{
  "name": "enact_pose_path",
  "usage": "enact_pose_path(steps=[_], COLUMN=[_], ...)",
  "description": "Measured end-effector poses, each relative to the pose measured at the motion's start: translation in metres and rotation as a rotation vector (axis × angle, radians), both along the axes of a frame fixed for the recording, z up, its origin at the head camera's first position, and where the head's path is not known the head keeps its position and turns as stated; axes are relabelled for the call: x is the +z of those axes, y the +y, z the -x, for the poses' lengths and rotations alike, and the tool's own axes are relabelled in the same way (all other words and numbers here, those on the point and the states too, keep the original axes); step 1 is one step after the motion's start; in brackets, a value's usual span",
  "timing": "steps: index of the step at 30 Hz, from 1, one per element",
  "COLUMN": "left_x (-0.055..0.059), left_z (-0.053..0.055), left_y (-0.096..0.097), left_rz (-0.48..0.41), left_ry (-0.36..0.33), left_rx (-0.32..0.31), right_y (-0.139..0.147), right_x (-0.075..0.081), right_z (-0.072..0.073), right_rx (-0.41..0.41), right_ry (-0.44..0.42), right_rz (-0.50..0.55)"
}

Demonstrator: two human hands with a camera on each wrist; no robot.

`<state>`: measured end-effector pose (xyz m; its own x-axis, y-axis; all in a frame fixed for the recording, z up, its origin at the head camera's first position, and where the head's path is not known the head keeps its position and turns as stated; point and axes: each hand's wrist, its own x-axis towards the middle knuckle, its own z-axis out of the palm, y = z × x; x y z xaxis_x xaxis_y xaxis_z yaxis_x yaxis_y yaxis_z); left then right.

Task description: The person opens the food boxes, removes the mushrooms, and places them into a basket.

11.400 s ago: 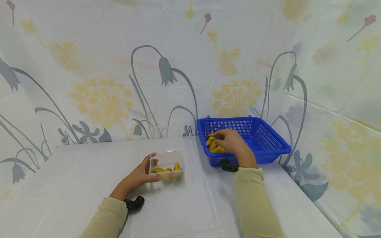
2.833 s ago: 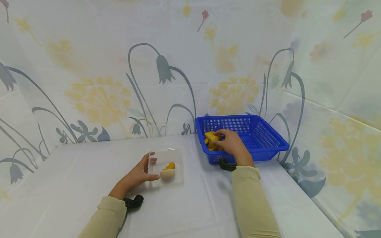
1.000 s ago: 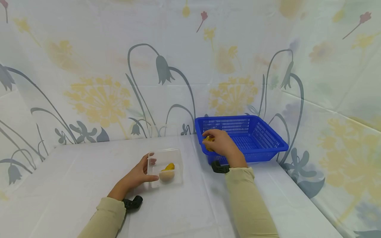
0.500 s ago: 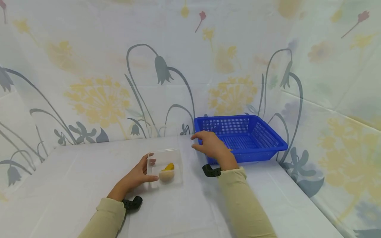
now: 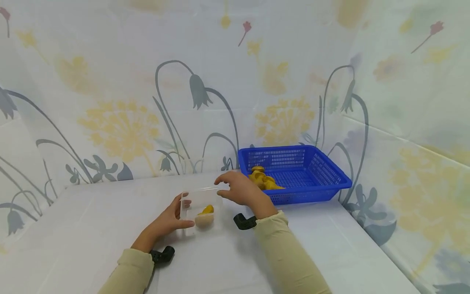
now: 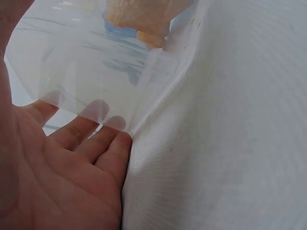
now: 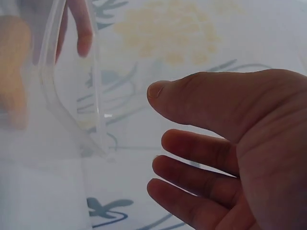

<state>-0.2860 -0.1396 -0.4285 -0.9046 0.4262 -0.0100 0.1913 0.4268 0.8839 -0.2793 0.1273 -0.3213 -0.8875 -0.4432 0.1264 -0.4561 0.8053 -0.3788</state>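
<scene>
My left hand (image 5: 169, 217) grips the left side of a clear plastic box (image 5: 191, 201), with its thumb at the near wall and its fingers at the far one. The left wrist view has those fingertips (image 6: 98, 111) against the clear wall. A yellow knobbly piece (image 5: 207, 209) lies inside the box, looking tan through the plastic. Beside the box's right rim is my right hand (image 5: 240, 190), its thumb and fingers spread apart with nothing between them. Behind it, several similar yellow pieces (image 5: 260, 178) lie heaped in the left end of a blue basket (image 5: 312, 189).
The blue basket has slotted walls and stands at the back right of a white-covered table (image 5: 92, 216). A flower-printed cloth (image 5: 147, 81) hangs upright behind the table and along the right side.
Fewer yellow pieces are in the box than at first. My right hand has let a yellow piece go in the basket and moved left to the box. The left hand keeps its hold.
</scene>
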Motion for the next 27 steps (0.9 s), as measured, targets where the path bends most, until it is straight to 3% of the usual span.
enact_pose_path(steps=[7,12,23,27], left_x=[-0.004,-0.005,-0.005,-0.002], left_z=[0.0,-0.001,-0.001,-0.001], left_y=[-0.001,-0.001,-0.002,-0.002], left_rz=[-0.042,-0.018,-0.015,-0.005], left_ry=[-0.018,-0.001,0.003,0.01], left_rx=[-0.015,-0.01,-0.012,-0.005], right_y=[-0.019,-0.033,-0.049,-0.052], right_x=[-0.001,-0.001,-0.005,-0.007], right_z=[-0.003,-0.004,-0.003,0.0], right_rx=[0.1,0.147,0.182,0.194], right_ry=[-0.004,-0.033,-0.121,-0.117], right_rz=[-0.037,-0.105,-0.185,-0.215])
